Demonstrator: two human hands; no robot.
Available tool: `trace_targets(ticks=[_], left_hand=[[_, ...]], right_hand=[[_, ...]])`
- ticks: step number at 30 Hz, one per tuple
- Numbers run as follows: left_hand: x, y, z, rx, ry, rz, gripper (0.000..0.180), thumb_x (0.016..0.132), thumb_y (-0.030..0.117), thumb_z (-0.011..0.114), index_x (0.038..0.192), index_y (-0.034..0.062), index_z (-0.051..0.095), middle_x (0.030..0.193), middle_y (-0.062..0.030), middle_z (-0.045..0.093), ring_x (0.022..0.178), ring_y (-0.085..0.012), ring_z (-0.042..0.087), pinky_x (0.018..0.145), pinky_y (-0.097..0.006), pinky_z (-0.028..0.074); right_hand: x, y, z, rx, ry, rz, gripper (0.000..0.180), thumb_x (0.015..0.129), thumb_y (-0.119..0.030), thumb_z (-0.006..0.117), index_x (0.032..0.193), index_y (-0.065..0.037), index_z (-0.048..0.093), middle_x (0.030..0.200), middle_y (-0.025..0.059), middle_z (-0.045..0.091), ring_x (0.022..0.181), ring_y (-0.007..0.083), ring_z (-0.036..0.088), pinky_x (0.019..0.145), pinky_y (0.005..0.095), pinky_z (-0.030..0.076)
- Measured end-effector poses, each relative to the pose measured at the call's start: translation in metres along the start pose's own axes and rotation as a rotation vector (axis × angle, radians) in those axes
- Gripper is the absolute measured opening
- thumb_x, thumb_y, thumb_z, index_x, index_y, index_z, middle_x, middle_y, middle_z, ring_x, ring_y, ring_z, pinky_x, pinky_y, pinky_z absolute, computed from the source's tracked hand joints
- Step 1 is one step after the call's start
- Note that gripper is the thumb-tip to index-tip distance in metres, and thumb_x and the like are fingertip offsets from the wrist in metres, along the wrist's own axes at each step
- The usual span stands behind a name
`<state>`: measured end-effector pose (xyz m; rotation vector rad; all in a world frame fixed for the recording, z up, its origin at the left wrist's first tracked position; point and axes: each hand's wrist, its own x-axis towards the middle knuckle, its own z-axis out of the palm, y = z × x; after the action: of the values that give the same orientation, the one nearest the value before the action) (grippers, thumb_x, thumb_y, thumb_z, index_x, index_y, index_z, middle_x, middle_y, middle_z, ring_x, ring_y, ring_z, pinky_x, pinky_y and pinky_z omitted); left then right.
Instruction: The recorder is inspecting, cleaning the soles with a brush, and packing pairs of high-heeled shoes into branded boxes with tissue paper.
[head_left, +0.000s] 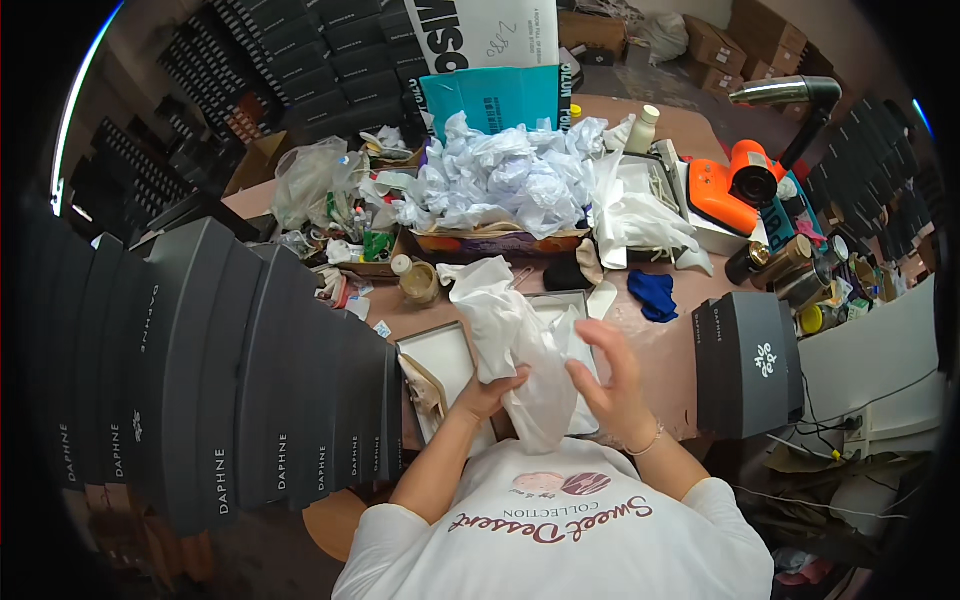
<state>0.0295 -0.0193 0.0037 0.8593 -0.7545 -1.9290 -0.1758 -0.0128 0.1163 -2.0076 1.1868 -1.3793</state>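
My left hand is closed on a crumpled white sheet, tissue paper by its look, raised in front of my chest. Whether anything is wrapped inside it I cannot tell. To its right my right hand is open, thumb and fingers apart, close to the paper's edge. Beside my left wrist a beige shoe lies in a white-lined shoebox part. A second pale-lined box part sits behind the paper and is partly hidden by it.
Grey shoeboxes stand stacked on the left, and more on the right. At the back a carton holds a heap of white crumpled paper. Nearby are a jar, a blue cloth and an orange device.
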Motion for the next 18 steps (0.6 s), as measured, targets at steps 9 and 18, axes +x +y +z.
trace_targets(ticks=[9, 18], left_hand=[[-0.047, -0.026, 0.021, 0.237, -0.005, 0.037, 0.069, 0.080, 0.035, 0.070, 0.131, 0.0006, 0.038, 0.123, -0.0084, 0.050, 0.112, -0.0174, 0.048, 0.095, -0.032, 0.040], [-0.054, -0.036, -0.008, 0.158, 0.087, 0.119, 0.065, 0.072, 0.024, 0.071, 0.126, -0.0002, 0.046, 0.115, -0.0067, 0.056, 0.104, -0.0161, 0.053, 0.093, -0.030, 0.041]], right_hand=[[-0.040, 0.053, 0.017, 0.294, -0.398, 0.534, 0.027, 0.090, -0.024, 0.058, 0.102, -0.001, 0.061, 0.087, 0.0075, 0.065, 0.068, 0.0182, 0.059, 0.059, 0.0331, 0.045], [-0.065, 0.054, -0.031, 0.084, -0.917, 0.531, 0.036, 0.083, -0.032, 0.066, 0.099, -0.001, 0.060, 0.098, 0.0165, 0.063, 0.084, 0.0288, 0.060, 0.076, 0.0325, 0.047]])
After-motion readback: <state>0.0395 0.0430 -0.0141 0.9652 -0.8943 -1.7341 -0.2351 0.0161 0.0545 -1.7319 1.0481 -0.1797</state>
